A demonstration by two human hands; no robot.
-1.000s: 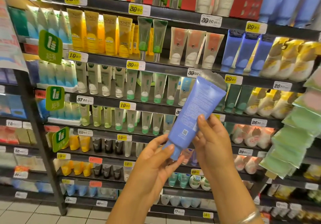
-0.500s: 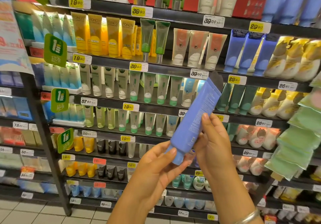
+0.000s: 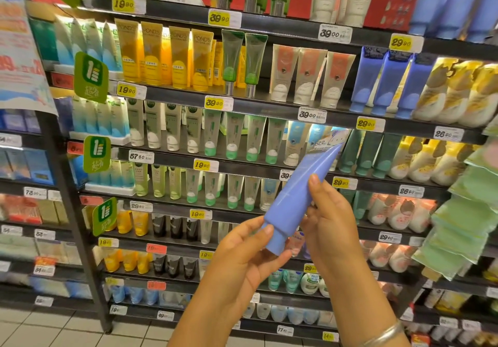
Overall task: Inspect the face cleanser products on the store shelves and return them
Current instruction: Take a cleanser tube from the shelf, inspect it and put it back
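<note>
I hold a blue face cleanser tube [image 3: 296,198] up in front of the shelves, cap down to the left, crimped end tilted up to the right. My left hand [image 3: 242,255] pinches the cap end between thumb and fingers. My right hand [image 3: 328,220] grips the tube's middle from the right, one finger laid along its front. The tube shows its narrow side. Matching blue tubes [image 3: 388,82] stand on the second shelf at the upper right.
Dark shelves [image 3: 269,108] with yellow price tags hold rows of yellow, green, white and peach tubes. Green packets [image 3: 463,220] hang at the right edge. A poster [image 3: 18,50] hangs at the left. Tiled floor [image 3: 54,330] lies below.
The tube has turned in my hands from its printed back face to its narrow side. My left thumb has shifted up along the cap end.
</note>
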